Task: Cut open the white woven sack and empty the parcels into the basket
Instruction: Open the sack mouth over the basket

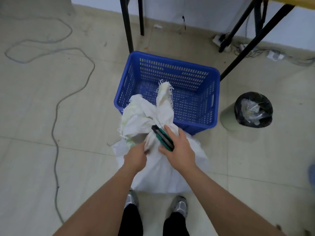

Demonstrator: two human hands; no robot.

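Observation:
A white woven sack [160, 171] stands on the floor just in front of my feet, its frayed top bunched into a tied neck that leans over the near rim of the blue plastic basket [192, 86]. The basket's inside shows nothing but its perforated floor. My left hand [136, 156] grips the sack's fabric at the neck. My right hand [179, 150] holds a green and black utility knife [162, 137], laid against the neck with its tip pointing up-left. The blade itself I cannot make out. No parcels are visible.
A small bin with a black liner [252, 110] stands right of the basket. Black table legs [127, 24] rise behind the basket, and more legs [252, 41] at the right. A grey cable [56, 116] snakes over the tiled floor at left. Power strips [219, 40] lie by the wall.

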